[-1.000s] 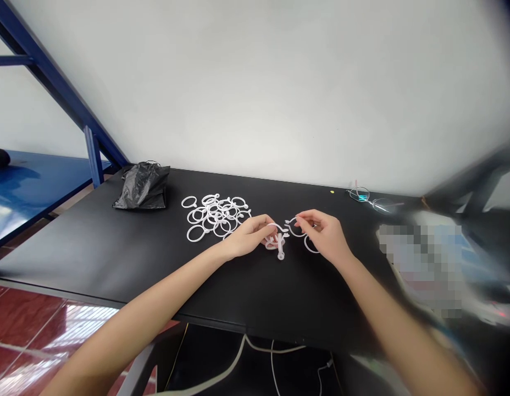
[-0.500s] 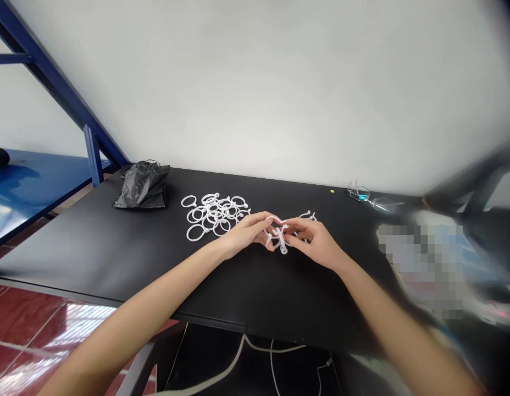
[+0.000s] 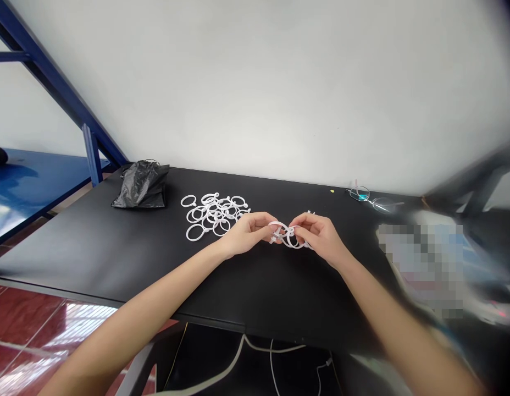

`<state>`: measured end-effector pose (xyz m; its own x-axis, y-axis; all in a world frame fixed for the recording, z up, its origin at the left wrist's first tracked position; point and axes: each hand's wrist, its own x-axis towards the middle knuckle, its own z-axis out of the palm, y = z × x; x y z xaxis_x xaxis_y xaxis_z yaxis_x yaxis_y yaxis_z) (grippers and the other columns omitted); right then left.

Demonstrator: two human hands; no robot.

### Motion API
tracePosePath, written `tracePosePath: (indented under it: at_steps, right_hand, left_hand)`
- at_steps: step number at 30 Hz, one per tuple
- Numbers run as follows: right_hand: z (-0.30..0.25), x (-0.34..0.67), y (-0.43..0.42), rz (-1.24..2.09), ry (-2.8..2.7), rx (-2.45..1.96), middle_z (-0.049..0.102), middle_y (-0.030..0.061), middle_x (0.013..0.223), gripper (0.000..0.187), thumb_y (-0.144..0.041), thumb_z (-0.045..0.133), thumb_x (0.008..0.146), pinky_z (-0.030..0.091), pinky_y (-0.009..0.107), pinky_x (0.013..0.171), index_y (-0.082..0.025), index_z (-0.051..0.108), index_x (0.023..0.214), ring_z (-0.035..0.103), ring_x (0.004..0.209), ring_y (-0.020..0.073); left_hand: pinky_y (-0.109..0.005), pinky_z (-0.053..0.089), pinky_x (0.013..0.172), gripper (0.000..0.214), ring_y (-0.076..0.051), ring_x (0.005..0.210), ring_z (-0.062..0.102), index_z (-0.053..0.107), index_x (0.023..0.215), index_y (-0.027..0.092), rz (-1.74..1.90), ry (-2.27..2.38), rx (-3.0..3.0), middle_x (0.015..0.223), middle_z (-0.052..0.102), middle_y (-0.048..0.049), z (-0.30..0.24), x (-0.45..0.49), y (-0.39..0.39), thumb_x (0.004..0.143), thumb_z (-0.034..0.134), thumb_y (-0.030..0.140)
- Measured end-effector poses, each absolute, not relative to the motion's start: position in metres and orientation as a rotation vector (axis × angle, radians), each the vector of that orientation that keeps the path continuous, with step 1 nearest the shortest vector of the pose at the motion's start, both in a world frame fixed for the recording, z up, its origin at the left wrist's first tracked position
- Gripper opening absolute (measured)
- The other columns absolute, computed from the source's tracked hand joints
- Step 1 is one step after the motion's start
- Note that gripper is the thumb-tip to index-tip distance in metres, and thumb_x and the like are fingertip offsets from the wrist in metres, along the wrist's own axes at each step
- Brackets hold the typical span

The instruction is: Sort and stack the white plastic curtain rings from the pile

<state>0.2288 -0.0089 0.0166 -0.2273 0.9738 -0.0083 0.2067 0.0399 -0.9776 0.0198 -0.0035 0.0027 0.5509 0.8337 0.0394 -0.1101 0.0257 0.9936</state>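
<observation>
White plastic curtain rings (image 3: pixel 295 246), each with a small eyelet, are bunched between my two hands just above the black table (image 3: pixel 238 286). My left hand (image 3: pixel 251 232) pinches one side of the bunch between thumb and fingers. From the other side, my right hand (image 3: pixel 320 235) grips a ring near its eyelet with thumb and forefinger. The rings overlap, and my fingers hide parts of them. A loose pile of similar curtain rings (image 3: pixel 195 232) lies on the table left of my left hand. Ring tips show behind my right hand.
A crumpled black plastic bag (image 3: pixel 140 186) sits at the back left. Eyeglasses (image 3: pixel 359 193) lie near the wall. Blurred plastic packaging (image 3: pixel 477 247) is at the right. A blue metal frame (image 3: pixel 65 88) rises at the left, and cables (image 3: pixel 226 371) run below the table's front edge.
The held rings have turned and spread sideways between my hands; the one that hung down in front now lies flatter. My right hand has shifted slightly right. The pile is unchanged.
</observation>
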Motion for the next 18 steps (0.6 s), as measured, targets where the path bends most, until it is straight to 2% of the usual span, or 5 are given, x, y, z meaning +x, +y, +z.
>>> tracePosePath:
  at_steps: [3,6,10,13,18]
  right_hand:
    - [0.0196,0.2273,-0.0108,1.339,-1.540,-1.179,0.071,0.0067,0.094,0.006,-0.023,0.063,0.072,0.046,0.024,0.050,-0.017,0.064,0.071,0.054,0.056,0.0092]
    - [0.0203,0.2263,-0.0125,1.509,-1.539,-1.117,0.066,0.0081,0.121,0.005,-0.018,0.057,0.072,0.046,0.024,0.051,-0.017,0.061,0.069,0.057,0.058,0.0083]
    - [0.0194,0.2258,-0.0133,1.639,-1.471,-1.092,0.069,0.0056,0.117,0.005,-0.016,0.055,0.073,0.047,0.025,0.054,-0.018,0.058,0.070,0.058,0.055,0.0072]
    - [0.0194,0.2260,-0.0131,1.650,-1.414,-1.076,0.071,0.0041,0.110,0.005,-0.016,0.057,0.074,0.052,0.027,0.063,-0.018,0.058,0.069,0.065,0.066,0.0110]
    - [0.0184,0.2257,-0.0112,1.580,-1.336,-1.107,0.073,0.0036,0.100,0.007,-0.019,0.062,0.074,0.055,0.030,0.073,-0.018,0.060,0.067,0.069,0.077,0.0153]
  left_hand:
    - [-0.030,0.054,0.079,0.026,-0.017,0.081,0.069,0.067,0.094,0.010,0.869,0.674,1.341,0.085,0.072,-0.0087,0.0018,0.0210,-0.0045,0.086,0.068,0.035]
    - [-0.032,0.056,0.079,0.025,-0.017,0.080,0.070,0.066,0.092,0.009,0.875,0.647,1.318,0.085,0.073,-0.0093,0.0013,0.0212,-0.0050,0.082,0.072,0.032]
    - [-0.034,0.057,0.077,0.025,-0.019,0.079,0.072,0.063,0.090,0.011,0.850,0.634,1.280,0.086,0.073,-0.0089,0.0008,0.0206,-0.0045,0.082,0.073,0.032]
    - [-0.034,0.056,0.079,0.026,-0.017,0.078,0.070,0.062,0.088,0.011,0.871,0.612,1.315,0.083,0.072,-0.0076,0.0017,0.0203,-0.0043,0.084,0.070,0.035]
    - [-0.024,0.048,0.070,0.026,-0.011,0.071,0.059,0.060,0.080,0.013,0.866,0.724,1.450,0.075,0.062,-0.0010,0.0070,0.0202,-0.0057,0.086,0.065,0.038]
